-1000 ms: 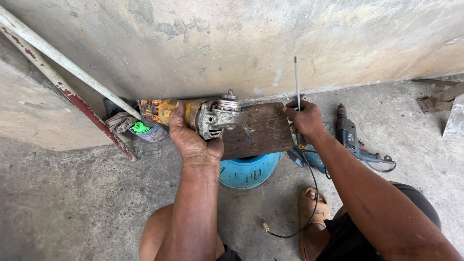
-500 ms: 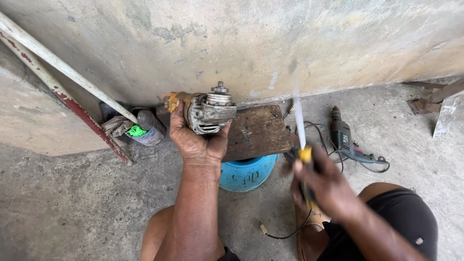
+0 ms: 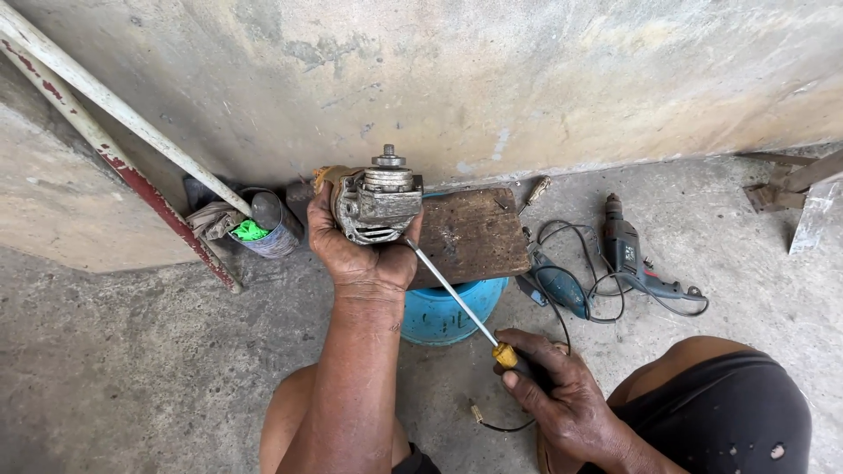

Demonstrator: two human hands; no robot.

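Since a moment ago the right hand (image 3: 571, 404) has brought its gripped screwdriver (image 3: 457, 298) tip against the grinder head (image 3: 379, 204) clasped by the left hand (image 3: 356, 250), disassembly seemingly just starting.

A small pale label (image 3: 629, 252) sits on the dark body of the electric drill (image 3: 625, 248) lying on the concrete floor at the right, near the wall. No packages, signs or screens show anywhere else.
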